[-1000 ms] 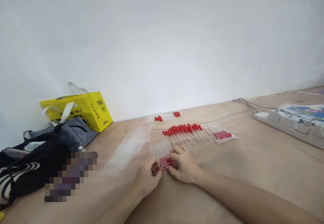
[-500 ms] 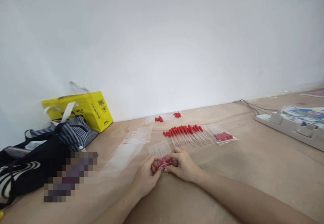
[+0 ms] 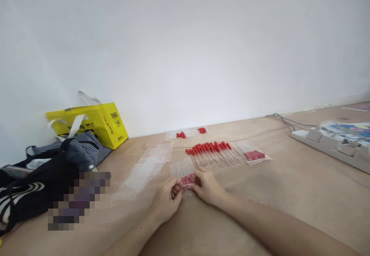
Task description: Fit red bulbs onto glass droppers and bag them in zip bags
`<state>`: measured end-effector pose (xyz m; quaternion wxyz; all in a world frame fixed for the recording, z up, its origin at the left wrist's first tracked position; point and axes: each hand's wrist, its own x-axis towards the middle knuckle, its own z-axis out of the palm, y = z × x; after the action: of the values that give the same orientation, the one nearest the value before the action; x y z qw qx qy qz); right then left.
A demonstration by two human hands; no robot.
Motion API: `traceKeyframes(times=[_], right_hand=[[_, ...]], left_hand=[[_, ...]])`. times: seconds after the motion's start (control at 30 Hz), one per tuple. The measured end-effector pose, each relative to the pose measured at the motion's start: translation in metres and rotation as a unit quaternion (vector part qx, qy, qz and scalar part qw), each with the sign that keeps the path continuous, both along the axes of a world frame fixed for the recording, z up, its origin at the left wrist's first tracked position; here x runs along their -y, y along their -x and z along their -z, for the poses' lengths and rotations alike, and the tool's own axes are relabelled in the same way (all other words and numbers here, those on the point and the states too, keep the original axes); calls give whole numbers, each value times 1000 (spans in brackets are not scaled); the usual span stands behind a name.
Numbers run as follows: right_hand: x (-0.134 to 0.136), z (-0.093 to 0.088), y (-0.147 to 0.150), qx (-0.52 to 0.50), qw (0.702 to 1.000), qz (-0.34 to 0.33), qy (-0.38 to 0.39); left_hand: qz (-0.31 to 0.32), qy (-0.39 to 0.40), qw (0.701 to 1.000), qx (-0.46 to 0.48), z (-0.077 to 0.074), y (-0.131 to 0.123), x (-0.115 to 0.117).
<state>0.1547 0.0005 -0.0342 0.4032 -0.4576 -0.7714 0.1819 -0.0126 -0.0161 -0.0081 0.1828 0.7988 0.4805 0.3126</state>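
Note:
My left hand [image 3: 167, 197] pinches the near left corner of a clear zip bag [image 3: 182, 167]. Opposite it, my right hand [image 3: 208, 186] grips the bag's near right edge. Inside the bag lie several glass droppers, their red rubber bulbs [image 3: 186, 179] toward me and thin tubes pointing away. Just beyond my hands, a row of loose droppers [image 3: 213, 152] spreads across the table, red bulbs at the far end. To their right rests another bag of droppers [image 3: 254, 155]. Flat zip bags without contents [image 3: 150, 169] overlap to the left.
Two small groups of red bulbs [image 3: 181, 135] lie on clear bags near the wall. On the left are a yellow shopping bag [image 3: 114, 127], a striped bag [image 3: 86, 152] and a black bag [image 3: 43, 194]. A white power strip [image 3: 326, 146] with cables stands at right.
My fingers have shifted along the bag's near edge; the right hand has moved slightly outward, and the red bulbs and edge strip show more plainly.

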Motion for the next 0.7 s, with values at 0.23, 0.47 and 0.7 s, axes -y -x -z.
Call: traceKeyframes(times=[0.23,0.47,0.7], right_hand=[[-1,-2,1,16,1000,11,6],[1,-5,5,57,998,23,-7],[3,-15,-16,37,997,-68,20]], left_hand=[[-8,-12,1000,3,2,-1,0],[-4,6,1000,-18,2,-1,-1],[-8,-58,996,-73,-6,3,1]])
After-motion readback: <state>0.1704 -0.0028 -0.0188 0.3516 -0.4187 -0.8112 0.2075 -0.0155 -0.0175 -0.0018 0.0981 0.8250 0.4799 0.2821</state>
